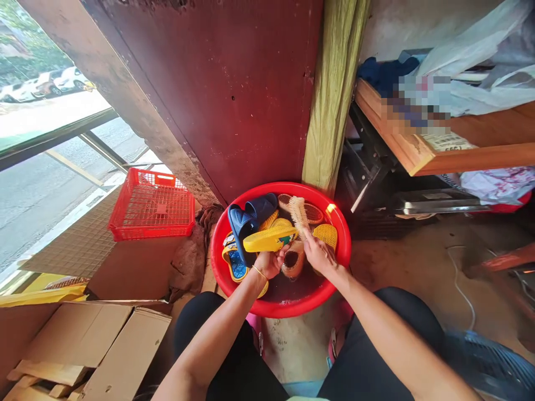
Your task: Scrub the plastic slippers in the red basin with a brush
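My left hand [270, 263] is closed on a yellow slipper [263, 239], its sole turned upward and tilted over a red basin [284, 310]. Gripped in my right hand [321, 256] is a pale scrubbing brush [298, 214], held upright by the slipper's right end. Dark blue slippers [261, 208] lean at the basin's back left. Below them sits a blue and yellow slipper [238, 267]. A brown shoe [293, 263] stands between my hands in dark water. More yellow footwear [326, 233] and a brown sole [312, 213] lie on the right.
A red plastic crate [152, 209] rests on cardboard at the left, with opened cardboard boxes [79, 340] nearer me. Behind the basin stand a dark red door [209, 83] and a yellowish curtain [334, 94]. A wooden tabletop [472, 142] juts in at the right.
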`<state>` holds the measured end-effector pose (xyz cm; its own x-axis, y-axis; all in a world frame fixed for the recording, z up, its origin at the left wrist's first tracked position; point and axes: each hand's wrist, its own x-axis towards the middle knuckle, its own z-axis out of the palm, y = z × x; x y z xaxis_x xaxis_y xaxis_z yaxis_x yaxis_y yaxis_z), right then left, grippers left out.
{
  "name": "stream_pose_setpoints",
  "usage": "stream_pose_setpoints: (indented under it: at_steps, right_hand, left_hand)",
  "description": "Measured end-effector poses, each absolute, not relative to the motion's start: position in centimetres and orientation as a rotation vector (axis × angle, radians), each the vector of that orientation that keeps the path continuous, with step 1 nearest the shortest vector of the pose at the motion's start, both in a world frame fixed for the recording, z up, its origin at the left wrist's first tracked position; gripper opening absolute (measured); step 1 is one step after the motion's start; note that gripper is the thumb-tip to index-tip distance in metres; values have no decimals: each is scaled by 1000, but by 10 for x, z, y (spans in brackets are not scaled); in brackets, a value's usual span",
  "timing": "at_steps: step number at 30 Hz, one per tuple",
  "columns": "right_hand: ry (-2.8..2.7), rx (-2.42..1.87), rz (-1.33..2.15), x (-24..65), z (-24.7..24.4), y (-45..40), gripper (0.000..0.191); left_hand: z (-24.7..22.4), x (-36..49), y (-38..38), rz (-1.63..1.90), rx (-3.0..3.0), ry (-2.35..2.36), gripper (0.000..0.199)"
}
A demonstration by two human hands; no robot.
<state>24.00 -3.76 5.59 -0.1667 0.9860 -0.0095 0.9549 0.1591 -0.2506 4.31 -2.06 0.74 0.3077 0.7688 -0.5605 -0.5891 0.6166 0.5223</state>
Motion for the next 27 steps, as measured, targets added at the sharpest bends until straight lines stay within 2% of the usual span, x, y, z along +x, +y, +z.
stream_pose_setpoints:
  at_steps: [4,7,11,15,21,23,27]
  right_hand:
    - [-2591,-1504,228,212,54,-71,61]
    - [-2716,-1442,155,203,55,-76,59]
    - [-2610,-1622,141,222,57,-51,59]
    - [-2344,-2082,345,255,54,-27,61]
    - [-2122,-2342,446,298,72,-28,62]
    - [-2163,-2381,514,304,80,-34,57]
    - [-2281,-2266,633,305,85,-44,45]
  left_hand:
    - [-2,53,-22,971,269,936,38]
    - [-4,58,-24,965,277,892,34]
    - [13,51,-19,1047,225,861,27]
    - [33,33,-7,1095,154,864,25]
    - [42,35,-2,1138,268,899,47]
    - [42,48,-8,1133,337,896,56]
    - [34,71,-22,1140,715,996,60]
